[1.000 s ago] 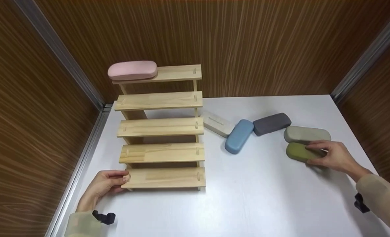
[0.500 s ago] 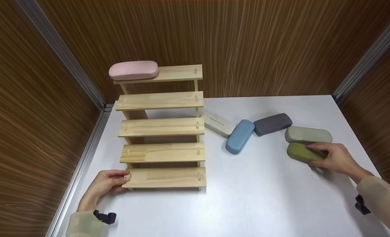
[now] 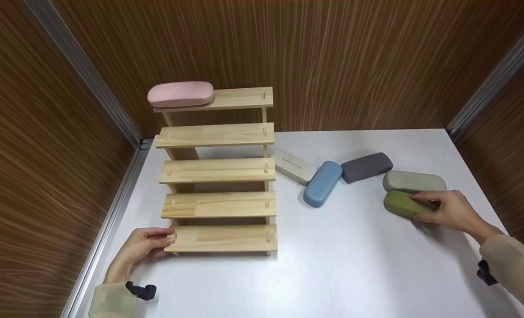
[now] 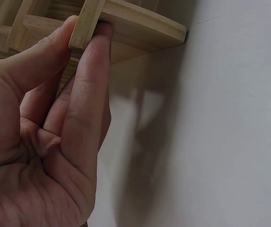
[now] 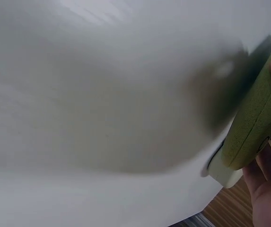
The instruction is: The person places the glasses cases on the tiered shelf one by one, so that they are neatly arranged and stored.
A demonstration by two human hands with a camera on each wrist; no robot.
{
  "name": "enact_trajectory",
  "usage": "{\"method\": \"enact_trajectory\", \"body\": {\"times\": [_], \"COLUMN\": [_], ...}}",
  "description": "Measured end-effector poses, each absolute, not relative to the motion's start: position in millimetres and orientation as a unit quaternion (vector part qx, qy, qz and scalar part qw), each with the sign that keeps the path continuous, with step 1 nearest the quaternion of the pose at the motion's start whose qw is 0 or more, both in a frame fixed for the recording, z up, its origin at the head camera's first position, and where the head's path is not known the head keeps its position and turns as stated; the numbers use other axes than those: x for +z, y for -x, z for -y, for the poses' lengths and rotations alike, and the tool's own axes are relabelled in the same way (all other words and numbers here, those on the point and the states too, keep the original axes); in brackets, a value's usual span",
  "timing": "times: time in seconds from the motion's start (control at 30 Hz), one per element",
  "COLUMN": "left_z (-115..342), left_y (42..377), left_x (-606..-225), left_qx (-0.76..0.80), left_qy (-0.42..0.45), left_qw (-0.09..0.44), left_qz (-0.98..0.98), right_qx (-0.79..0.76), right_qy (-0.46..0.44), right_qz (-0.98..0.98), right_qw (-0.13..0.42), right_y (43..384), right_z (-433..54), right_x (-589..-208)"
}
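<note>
At the right of the head view, my right hand (image 3: pixel 449 213) grips an olive-green glasses case (image 3: pixel 398 204), thumb on the near side and fingers on the far side. The right wrist view shows this case (image 5: pixel 254 124) close, tilted, with a shadow on the white tabletop beside it. A pale grey-green glasses case (image 3: pixel 414 181) lies just behind it. My left hand (image 3: pixel 139 247) pinches the left end of the lowest board (image 3: pixel 226 238) of a stepped wooden rack. In the left wrist view, thumb and fingers (image 4: pixel 85 85) hold that board end from both sides.
A pink glasses case (image 3: pixel 181 94) lies on the left of the rack's top board (image 3: pixel 240 98). Cream (image 3: pixel 293 167), blue (image 3: pixel 323 183) and dark grey (image 3: pixel 366 167) cases lie right of the rack on the tabletop (image 3: pixel 332 260). Wood-grain walls (image 3: pixel 355 66) enclose the back and sides.
The right hand and olive-green case have shifted very slightly to the left. The left hand keeps its pinch on the lowest board, and the other cases stay put.
</note>
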State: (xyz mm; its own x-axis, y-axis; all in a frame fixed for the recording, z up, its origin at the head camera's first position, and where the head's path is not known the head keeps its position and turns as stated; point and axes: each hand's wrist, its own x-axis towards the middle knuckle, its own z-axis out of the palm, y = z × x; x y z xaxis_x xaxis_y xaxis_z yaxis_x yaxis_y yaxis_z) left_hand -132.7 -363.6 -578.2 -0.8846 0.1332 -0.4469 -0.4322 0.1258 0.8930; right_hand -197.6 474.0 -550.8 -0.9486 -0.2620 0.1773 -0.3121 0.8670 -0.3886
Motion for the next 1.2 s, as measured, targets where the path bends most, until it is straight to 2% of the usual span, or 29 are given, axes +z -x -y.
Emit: {"method": "enact_trajectory", "body": {"times": [0.57,0.93,1.2], "left_z": [365,363,363], "left_y": [136,135,135], "left_x": [-581,-579,-578], "left_qx": [0.659,0.661,0.674], "left_qy": [0.112,0.107,0.107], "left_qw": [0.218,0.220,0.220], "left_qz": [-0.711,-0.709,-0.697], "right_qx": [0.263,0.287,0.279], "right_qy": [-0.167,-0.188,-0.230], "right_qz": [0.943,0.933,0.922], "right_qw": [0.116,0.107,0.137], "right_y": [209,223,233], "right_z": [-449,-427,-403], "right_x": [-528,-509,-490]}}
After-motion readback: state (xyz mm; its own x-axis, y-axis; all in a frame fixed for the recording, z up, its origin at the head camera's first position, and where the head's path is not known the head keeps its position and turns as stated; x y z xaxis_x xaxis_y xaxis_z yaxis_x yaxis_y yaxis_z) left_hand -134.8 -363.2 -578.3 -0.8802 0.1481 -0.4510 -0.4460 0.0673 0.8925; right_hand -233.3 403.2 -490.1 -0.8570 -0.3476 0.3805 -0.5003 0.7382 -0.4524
